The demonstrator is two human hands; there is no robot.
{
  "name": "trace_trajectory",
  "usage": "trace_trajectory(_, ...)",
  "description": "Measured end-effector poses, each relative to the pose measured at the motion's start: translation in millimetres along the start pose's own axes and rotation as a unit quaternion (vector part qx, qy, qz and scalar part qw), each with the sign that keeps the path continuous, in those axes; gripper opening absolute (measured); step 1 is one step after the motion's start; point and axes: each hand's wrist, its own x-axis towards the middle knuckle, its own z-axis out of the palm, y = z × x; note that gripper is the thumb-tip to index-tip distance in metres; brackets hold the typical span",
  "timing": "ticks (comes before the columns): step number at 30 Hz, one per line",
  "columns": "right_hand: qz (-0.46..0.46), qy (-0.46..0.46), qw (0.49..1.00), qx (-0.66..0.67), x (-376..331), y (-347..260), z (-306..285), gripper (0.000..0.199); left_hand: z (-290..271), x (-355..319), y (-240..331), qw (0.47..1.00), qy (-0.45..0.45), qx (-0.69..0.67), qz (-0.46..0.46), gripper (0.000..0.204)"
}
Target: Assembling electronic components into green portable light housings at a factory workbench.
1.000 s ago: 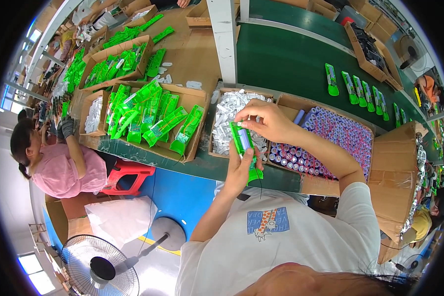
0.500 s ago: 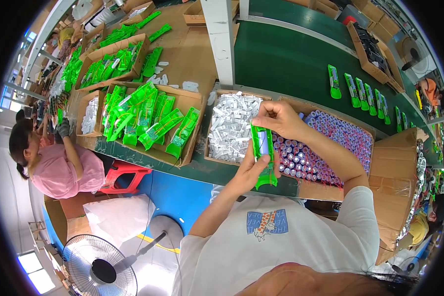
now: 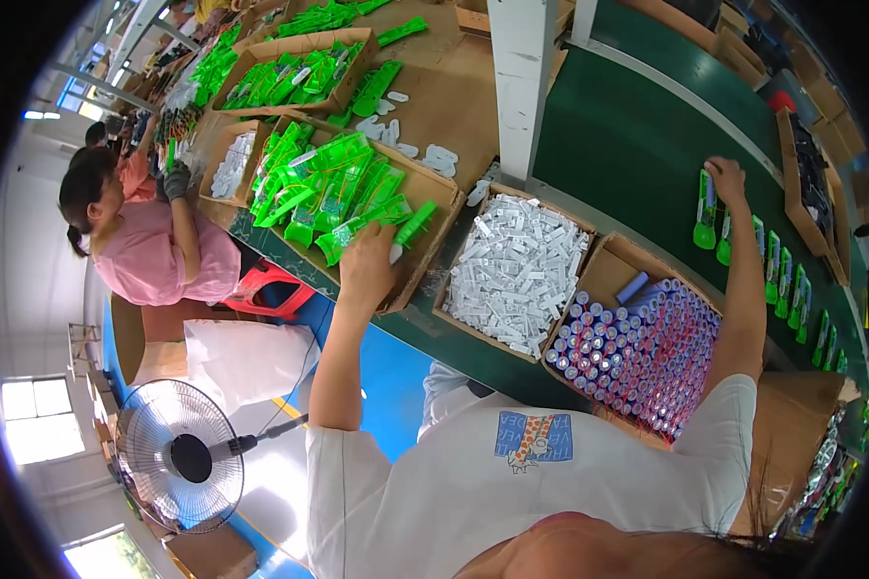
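Right hand [image 3: 726,181] has its fingers at the far end of a green plastic housing [image 3: 705,217] on the green work surface [image 3: 628,125]; pinch or light contact cannot be determined. Best kept flat, in line with the adjacent row of housings [image 3: 785,280]. Left hand [image 3: 369,262] lies over green housings [image 3: 343,239] in a carton [image 3: 433,236]; fingertips obscured, hold unconfirmed. Handling by the edges would spare the wires [image 3: 330,174].
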Motion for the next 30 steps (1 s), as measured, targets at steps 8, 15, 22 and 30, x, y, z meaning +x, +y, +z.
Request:
trace_trajectory(8, -0.571, 0.071, 0.771, 0.272, -222.9, -315.2, -149.9, 0.034, -11.3, -36.5, 104.4, 0.539, -0.199, -0.809, -0.127, 0.036)
trace_trajectory(15, -0.17, -0.257, 0.723, 0.618, -261.8, -329.3, -152.3, 0.009, 20.0, -67.1, 147.6, 0.659, -0.049, -0.749, 0.039, 0.056)
trace_trajectory(22, -0.373, 0.084, 0.853, 0.355, -308.2, -340.5, -151.2, 0.016, 15.3, -75.3, 149.9, 0.589, -0.074, -0.802, -0.059, 0.049)
trace_trajectory(30, -0.169, -0.232, 0.935, 0.21, -279.2, -256.0, -119.4, 0.026, 20.5, -78.6, 148.7, 0.56, -0.166, -0.812, -0.016, 0.036)
